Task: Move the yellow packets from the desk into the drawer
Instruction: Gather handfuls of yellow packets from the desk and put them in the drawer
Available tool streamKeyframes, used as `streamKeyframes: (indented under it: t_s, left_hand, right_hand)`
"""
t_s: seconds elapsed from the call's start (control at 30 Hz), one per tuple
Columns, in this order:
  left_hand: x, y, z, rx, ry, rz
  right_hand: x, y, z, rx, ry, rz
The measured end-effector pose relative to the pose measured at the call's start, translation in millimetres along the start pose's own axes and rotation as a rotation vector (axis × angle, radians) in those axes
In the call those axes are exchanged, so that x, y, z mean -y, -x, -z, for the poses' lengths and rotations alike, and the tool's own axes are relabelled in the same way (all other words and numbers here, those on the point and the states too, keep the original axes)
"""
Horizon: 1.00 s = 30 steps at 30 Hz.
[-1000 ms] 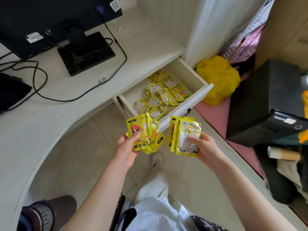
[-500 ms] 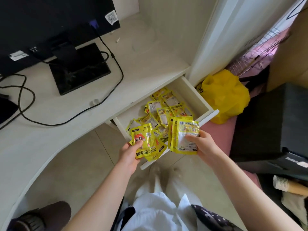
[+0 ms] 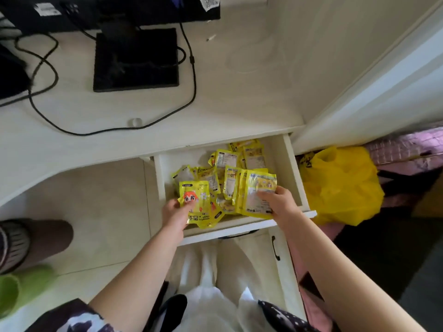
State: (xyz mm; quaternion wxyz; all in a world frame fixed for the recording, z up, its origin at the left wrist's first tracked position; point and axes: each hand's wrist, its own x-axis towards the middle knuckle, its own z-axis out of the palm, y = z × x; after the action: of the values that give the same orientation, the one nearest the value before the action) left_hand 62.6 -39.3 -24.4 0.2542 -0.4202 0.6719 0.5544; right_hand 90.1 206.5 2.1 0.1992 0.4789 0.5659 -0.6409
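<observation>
- The white desk fills the upper left, its front edge curving down toward the left.
- A dark monitor stands on the desk on a flat black base, and black cables loop across the desktop round it.
- The white drawer stands pulled out from under the desk's right end, with loose yellow packets heaped inside, mostly toward its right and middle.
- A crumpled yellow plastic bag lies on the floor just right of the drawer.
- Brown and green slippers sit on the pale floor tiles at the lower left.
- The left hand reaches in over the drawer's front left part, thumb and fingers curled round a small bunch of packets; the top one shows a cartoon face with orange hair.
- The right hand is over the drawer's front right part and grips a second stack of packets, thumb on top and fingers underneath, printed backs facing up.
- Both held bunches hang low over the heap in the drawer; whether they touch it I cannot tell.
- A small clear ring-shaped thing sits on the desk near the cable.
</observation>
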Motion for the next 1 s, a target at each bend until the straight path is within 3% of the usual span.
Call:
streamKeyframes:
  t_s: [0.23,0.43,0.67,0.83,1.0]
  left_hand:
    - [10.7,-20.3,-21.1,-0.038,-0.003,0.026]
    - [11.1,-33.8,-22.2,-0.070,-0.295,-0.083]
    - [11.0,-21.0,-5.0,0.006,-0.701,-0.156]
    - [4.6,-3.1,13.4,0.006,-0.681,-0.222]
    - [1.5,17.4,45.3,-0.059,-0.612,-0.290]
  right_hand:
    - [7.0,-45.9,-27.9,0.151,0.301,0.055]
    - [-8.4,-81.1,-28.2,0.155,0.534,0.040]
    - [2.5,-79.1,1.7,0.056,0.684,0.021]
    - [25.3,-57.5,1.7,0.079,0.916,0.121]
    - [40.8,-20.8,-36.4,0.146,1.122,0.353]
